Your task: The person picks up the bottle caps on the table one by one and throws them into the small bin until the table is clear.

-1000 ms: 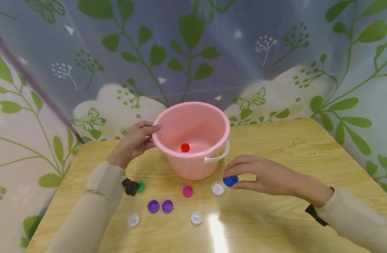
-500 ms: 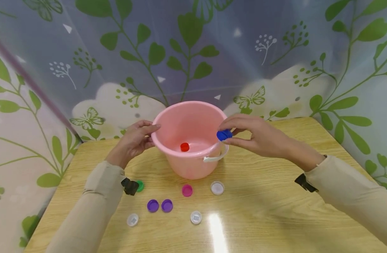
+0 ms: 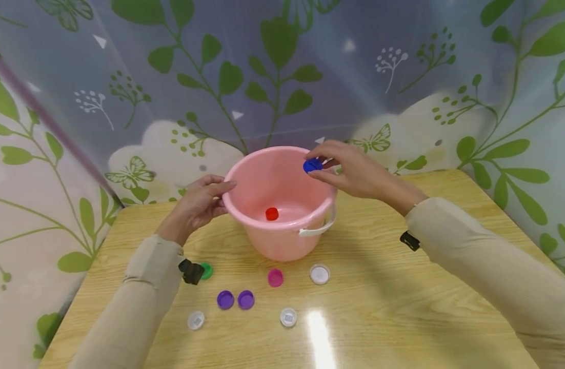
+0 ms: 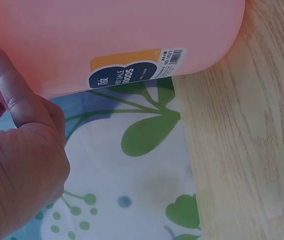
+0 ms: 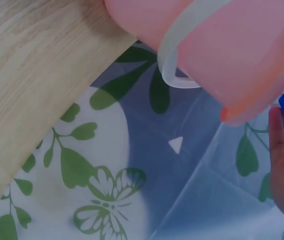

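Note:
A pink bucket (image 3: 275,238) stands on the table, and a red bottle cap (image 3: 271,214) lies on its bottom. My left hand (image 3: 199,205) grips the bucket's left rim, thumb over the edge and fingers outside; the left wrist view shows the same grip beside a label (image 4: 132,69). Over the right rim, my right hand (image 3: 354,169) pinches a blue bottle cap (image 3: 313,165) between thumb and fingers. Whether it is one cap or two together, I cannot tell. In the right wrist view the blue cap is partly cut off at the frame edge.
In front of the bucket lie two purple caps (image 3: 246,300), a pink cap (image 3: 275,278) and several white caps (image 3: 320,274). A green cap (image 3: 206,270) sits partly behind my left wrist's camera. The white handle (image 3: 317,228) hangs at the bucket's right front. Leaf-patterned cloth (image 3: 282,77) backs the table.
My right hand has lifted the blue cap from beside the white cap, up and leftward to over the bucket's right rim. The left hand keeps its grip on the rim.

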Demonstrator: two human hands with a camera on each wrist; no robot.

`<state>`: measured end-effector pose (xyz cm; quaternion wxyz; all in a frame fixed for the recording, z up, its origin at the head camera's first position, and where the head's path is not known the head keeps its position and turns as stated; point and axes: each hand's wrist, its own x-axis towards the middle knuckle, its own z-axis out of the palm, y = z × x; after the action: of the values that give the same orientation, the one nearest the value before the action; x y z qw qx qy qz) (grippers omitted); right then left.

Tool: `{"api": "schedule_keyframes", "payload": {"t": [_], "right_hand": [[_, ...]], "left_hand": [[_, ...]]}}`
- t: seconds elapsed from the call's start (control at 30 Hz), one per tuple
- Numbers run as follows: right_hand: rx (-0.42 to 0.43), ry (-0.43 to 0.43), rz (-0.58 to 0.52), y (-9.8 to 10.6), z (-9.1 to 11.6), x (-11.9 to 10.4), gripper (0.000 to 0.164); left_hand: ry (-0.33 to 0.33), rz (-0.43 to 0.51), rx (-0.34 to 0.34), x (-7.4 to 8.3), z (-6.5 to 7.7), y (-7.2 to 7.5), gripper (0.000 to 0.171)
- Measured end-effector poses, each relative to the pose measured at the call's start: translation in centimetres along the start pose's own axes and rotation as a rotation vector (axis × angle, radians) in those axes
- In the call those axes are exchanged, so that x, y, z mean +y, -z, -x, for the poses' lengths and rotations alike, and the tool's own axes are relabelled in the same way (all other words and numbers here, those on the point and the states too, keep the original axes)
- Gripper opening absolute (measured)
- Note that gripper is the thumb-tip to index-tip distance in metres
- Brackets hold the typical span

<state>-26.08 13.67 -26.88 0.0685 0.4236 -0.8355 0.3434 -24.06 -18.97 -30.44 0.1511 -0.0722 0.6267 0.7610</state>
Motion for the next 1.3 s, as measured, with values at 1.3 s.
{"api": "schedule_keyframes", "payload": {"t": [1.3], "right_hand": [[-0.195, -0.176, 0.134, -2.9, -2.7, 0.8, 0.026]], "left_hand": [[-0.012, 0.035, 0.016, -0.3, -0.1, 0.0, 0.027]]}}
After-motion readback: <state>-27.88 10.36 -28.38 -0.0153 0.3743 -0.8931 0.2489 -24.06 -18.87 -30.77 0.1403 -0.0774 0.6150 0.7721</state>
